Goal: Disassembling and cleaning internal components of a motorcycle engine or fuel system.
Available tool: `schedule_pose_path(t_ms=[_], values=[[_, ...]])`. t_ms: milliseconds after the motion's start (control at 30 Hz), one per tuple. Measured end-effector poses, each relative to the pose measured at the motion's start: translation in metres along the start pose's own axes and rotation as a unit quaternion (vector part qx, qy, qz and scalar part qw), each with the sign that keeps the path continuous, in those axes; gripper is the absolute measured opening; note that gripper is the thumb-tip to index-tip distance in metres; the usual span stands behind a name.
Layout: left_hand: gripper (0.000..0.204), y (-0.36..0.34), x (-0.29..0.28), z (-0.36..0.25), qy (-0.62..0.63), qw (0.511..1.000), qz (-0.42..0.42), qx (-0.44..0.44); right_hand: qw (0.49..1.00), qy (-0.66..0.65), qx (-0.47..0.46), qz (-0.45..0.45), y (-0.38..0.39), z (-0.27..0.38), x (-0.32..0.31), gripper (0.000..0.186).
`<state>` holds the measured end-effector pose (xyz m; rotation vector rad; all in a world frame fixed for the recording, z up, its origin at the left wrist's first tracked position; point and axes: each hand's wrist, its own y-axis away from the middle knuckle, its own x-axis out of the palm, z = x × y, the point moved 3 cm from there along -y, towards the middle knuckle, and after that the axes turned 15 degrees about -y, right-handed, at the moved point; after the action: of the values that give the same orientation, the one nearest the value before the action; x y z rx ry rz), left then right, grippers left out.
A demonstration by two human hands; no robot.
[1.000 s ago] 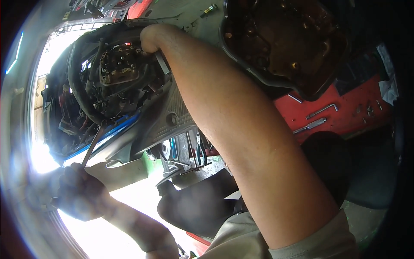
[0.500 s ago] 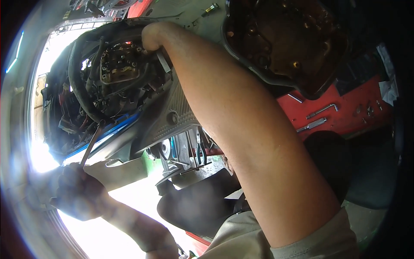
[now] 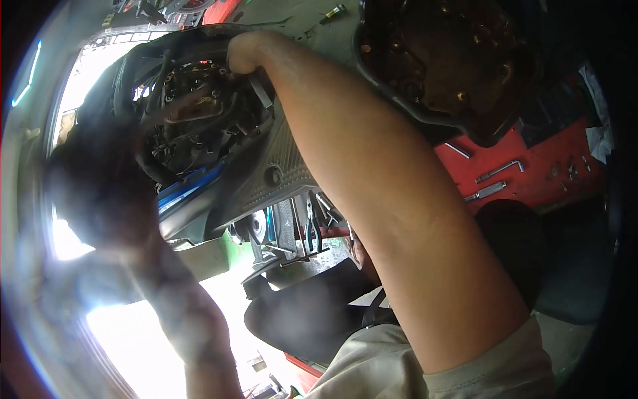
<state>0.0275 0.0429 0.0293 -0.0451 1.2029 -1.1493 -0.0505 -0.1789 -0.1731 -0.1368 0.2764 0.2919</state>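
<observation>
Two hands are near the engine (image 3: pixel 193 81); our left hand's (image 3: pixel 103 189) grip clasps a blurred rod (image 3: pixel 171 110), whose slip could scratch metal; our right hand's (image 3: pixel 246 53) grip we cannot tell.

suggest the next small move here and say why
Probably steady the left hand first: it is dark and blurred, and what looks like a slim tool extends from it over the open engine, near the right hand, whose fingers are hidden from view.
</observation>
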Motion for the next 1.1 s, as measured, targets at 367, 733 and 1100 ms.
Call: schedule_pose_path(t_ms=[367, 733, 1100], values=[[0.05, -0.024, 0.1, -0.009, 0.197, 0.962, 0.029, -0.185, 1.0, -0.017, 0.012, 0.002, -0.016, -0.01, 0.002, 0.035], [0.053, -0.002, 0.095, 0.001, 0.217, 0.942, 0.003, -0.257, 0.998, -0.024, -0.024, 0.046, -0.004, -0.012, -0.005, 0.044], [0.054, -0.02, 0.096, -0.002, 0.216, 0.941, 0.031, -0.258, 0.999, -0.005, 0.006, 0.051, 0.006, -0.007, -0.008, 0.052]])
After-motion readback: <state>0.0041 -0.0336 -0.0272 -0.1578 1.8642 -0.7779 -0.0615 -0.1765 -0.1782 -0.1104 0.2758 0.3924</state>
